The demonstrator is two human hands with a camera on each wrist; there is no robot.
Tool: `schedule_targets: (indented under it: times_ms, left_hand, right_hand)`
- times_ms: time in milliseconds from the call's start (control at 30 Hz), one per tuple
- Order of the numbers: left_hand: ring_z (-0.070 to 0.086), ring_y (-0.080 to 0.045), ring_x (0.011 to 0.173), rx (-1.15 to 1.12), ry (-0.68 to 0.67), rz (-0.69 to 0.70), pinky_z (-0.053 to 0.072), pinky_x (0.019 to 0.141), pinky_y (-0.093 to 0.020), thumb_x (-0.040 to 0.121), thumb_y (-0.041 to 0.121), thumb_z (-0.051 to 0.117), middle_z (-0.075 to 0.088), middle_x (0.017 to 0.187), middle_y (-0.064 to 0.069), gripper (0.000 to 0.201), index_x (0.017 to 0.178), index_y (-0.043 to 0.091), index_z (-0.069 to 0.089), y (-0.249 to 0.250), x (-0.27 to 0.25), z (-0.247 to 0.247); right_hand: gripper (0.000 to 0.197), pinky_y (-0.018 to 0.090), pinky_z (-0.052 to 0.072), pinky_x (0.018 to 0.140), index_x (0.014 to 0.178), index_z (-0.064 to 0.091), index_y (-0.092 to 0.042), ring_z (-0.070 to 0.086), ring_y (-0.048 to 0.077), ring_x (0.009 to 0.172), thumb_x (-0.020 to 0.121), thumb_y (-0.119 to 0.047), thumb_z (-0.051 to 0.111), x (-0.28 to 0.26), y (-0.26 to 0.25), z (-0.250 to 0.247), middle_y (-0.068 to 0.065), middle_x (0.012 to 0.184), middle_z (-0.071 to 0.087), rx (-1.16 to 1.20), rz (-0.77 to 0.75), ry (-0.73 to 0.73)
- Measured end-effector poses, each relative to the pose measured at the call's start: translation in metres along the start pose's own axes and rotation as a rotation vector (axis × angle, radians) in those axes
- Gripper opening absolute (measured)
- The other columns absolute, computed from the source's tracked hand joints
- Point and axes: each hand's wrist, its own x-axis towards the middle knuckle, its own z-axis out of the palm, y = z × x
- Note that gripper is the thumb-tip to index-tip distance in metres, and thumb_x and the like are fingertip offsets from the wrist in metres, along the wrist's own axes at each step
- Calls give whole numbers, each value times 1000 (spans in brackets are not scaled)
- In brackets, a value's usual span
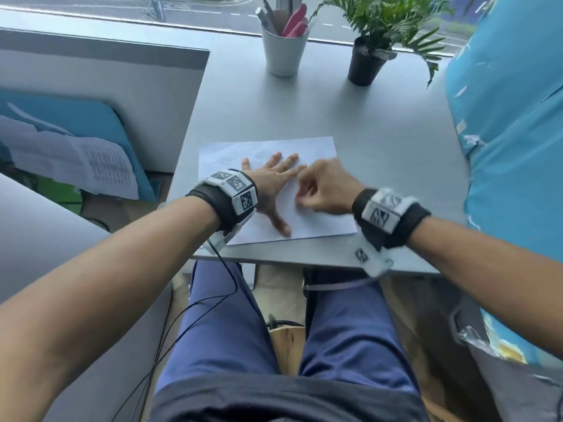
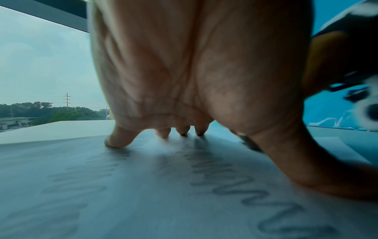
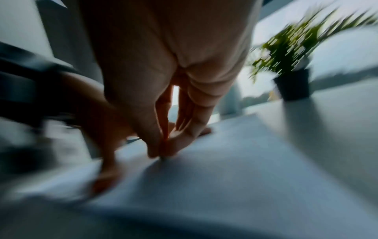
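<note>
One sheet of paper is laid flat on the grey table, in the 6 o'clock part of the tabletop, with its near edge close to the table's near edge. Rows of pencil scribbles are seen across the sheet.

The left hand is placed palm down on the 9 o'clock half of the sheet. Its fingers are straight and spread. Nothing is grasped, and the fingertips and thumb are pressed on the paper.

The right hand is positioned at 3 o'clock of the left hand, just beside its forefinger, over the middle of the sheet. Its thumb and forefinger are pinched together, with the other fingers curled beside them. A small dark object is gripped between the pinched tips and is set against the paper. What it is cannot be told, since the right hand is blurred in the head and right wrist views.

A white cup filled with pens is stood at 12 o'clock of the sheet, well apart from it. A potted plant is stood at 1 o'clock, near the cup. Both wrists are fitted with black bands carrying white marker blocks.
</note>
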Motion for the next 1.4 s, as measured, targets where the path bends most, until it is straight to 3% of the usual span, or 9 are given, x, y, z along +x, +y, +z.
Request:
schedule_targets:
  times_ms: [67, 233, 433, 600, 800, 967, 1100, 1300, 1400]
  left_hand:
    - [-26, -18, 146, 6, -5, 0, 1, 105, -78, 47, 72, 83, -28, 158, 13, 151, 153, 34, -17, 0, 0, 0]
    - [-24, -18, 147, -13, -5, 17, 0, 104, -79, 47, 70, 83, -25, 159, 14, 150, 154, 34, -15, -1, -2, 0]
    - [-25, -16, 147, 14, -7, 6, -1, 107, -76, 44, 74, 82, -27, 158, 15, 156, 153, 29, -20, -2, -1, 0]
    - [-26, -16, 146, 5, -8, 14, -2, 107, -76, 43, 73, 83, -28, 158, 14, 157, 153, 29, -20, -1, -3, 0]
    - [-30, -23, 145, 11, -15, -19, -4, 111, -71, 37, 73, 85, -33, 157, 7, 159, 151, 37, -21, -2, -3, 0]
    - [-29, -23, 145, 10, 9, -5, -5, 110, -72, 40, 71, 86, -32, 158, 7, 157, 151, 38, -21, -3, -2, 1]
    - [-32, -22, 143, 8, 12, 11, -8, 109, -72, 37, 72, 85, -34, 156, 8, 159, 150, 40, -22, -6, 1, 5]
    - [-30, -22, 144, 17, 1, 7, -5, 110, -72, 41, 69, 86, -31, 158, 8, 157, 151, 37, -20, -5, -3, 3]
    - [-31, -22, 144, 25, -2, 5, -6, 109, -73, 39, 71, 86, -33, 157, 8, 160, 150, 37, -23, -5, -1, 4]
  right_hand:
    - [6, 17, 49, 54, 66, 73, -8, 59, 5, 53, 71, -7, 76, -9, -4, 5, -4, 58, 65, 22, -26, -98]
    - [5, 28, 55, 62, 72, 75, -10, 67, 20, 65, 71, -15, 76, 30, 25, -34, 8, 69, 72, -56, 87, 152]
    - [5, 22, 54, 55, 68, 74, -10, 60, 3, 53, 72, -8, 75, -2, 0, -1, -2, 61, 68, 10, -38, -148]
    - [3, 24, 52, 61, 72, 74, -11, 64, 15, 62, 72, -14, 75, 35, 27, -30, 6, 70, 72, -18, 77, 134]
    - [12, 18, 52, 55, 63, 71, -15, 64, 6, 56, 71, -6, 75, 5, 1, -3, -5, 60, 68, 38, -57, -175]
    - [6, 28, 54, 58, 68, 73, -13, 65, 17, 59, 72, -10, 77, 36, 21, -28, 1, 63, 69, 7, 21, 77]
    - [17, 12, 46, 58, 66, 71, -16, 57, 0, 56, 75, -2, 69, -1, -4, 6, -14, 59, 61, 16, -112, -170]
    - [2, 17, 44, 59, 74, 76, -9, 60, 8, 58, 75, -8, 74, 36, 24, -24, 4, 69, 72, 8, 8, 144]
    - [15, 11, 46, 57, 67, 74, -15, 59, 1, 56, 75, -2, 70, 3, 0, 2, -9, 63, 67, 33, -86, -73]
